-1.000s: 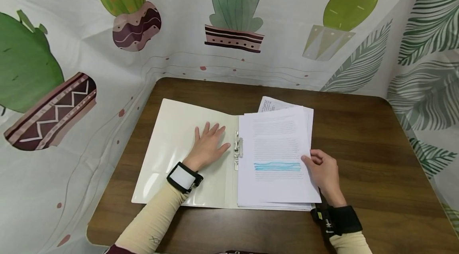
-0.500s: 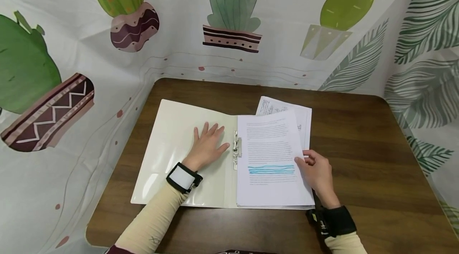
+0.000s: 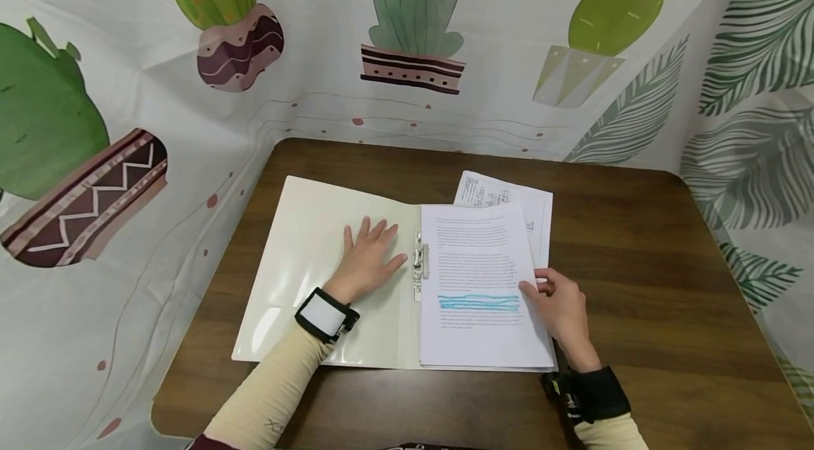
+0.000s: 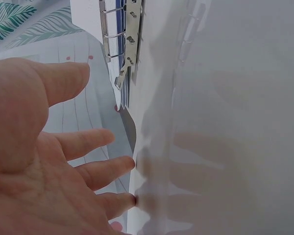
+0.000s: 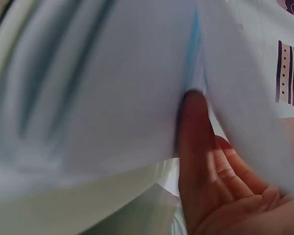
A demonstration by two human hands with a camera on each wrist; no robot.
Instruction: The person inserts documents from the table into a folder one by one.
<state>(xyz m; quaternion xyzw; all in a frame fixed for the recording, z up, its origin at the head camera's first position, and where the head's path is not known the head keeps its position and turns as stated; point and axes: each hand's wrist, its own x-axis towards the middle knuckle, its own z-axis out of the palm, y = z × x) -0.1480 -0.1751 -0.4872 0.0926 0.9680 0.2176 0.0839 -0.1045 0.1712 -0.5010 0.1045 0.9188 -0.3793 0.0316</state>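
A cream ring binder [image 3: 318, 224] lies spread on the table, its metal ring clip [image 3: 417, 266] at the spine. On its inner left cover my left hand [image 3: 364, 263] rests with fingers spread; the left wrist view shows its fingertips [image 4: 127, 164] touching the glossy cover. Over the right side lies a stack of printed paper, its top sheet [image 3: 480, 245] crossed by blue highlighter lines [image 3: 478, 302]. My right hand [image 3: 562, 309] pinches this sheet's right edge, thumb on top. In the right wrist view the thumb [image 5: 196, 142] presses against white paper.
Printed pages [image 3: 539, 213] stick out at an angle behind the stack's top right corner. The brown wooden table [image 3: 661, 280] extends to the right of the binder. A cactus-patterned cloth [image 3: 305, 33] hangs behind the table.
My right hand has moved left with the sheet's edge, and the top sheet sits lower and further left. More of the pages behind shows. The left hand has stayed in place.
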